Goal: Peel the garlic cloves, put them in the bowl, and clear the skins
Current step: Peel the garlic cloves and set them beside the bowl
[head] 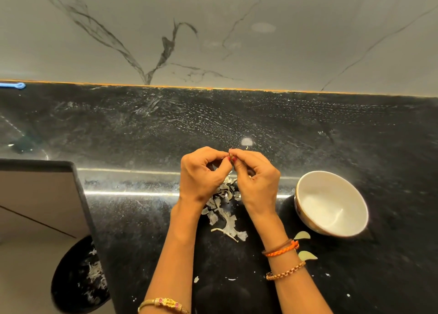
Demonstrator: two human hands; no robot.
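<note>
My left hand (201,173) and my right hand (256,178) meet above the black counter, fingertips pinching a small garlic clove (231,157) between them; the clove is mostly hidden by the fingers. A heap of pale garlic skins (222,209) lies on the counter under and just behind my wrists. The white bowl (331,228) stands to the right of my right hand and looks empty. Two peeled cloves (302,235) (307,255) lie on the counter beside my right wrist, near the bowl's front.
The black stone counter (142,218) ends at a left edge, with a dark bin (78,275) holding skins on the floor below. A marble wall (213,29) rises behind. A blue object (13,85) sits far left at the back. Small skin scraps (196,279) lie near me.
</note>
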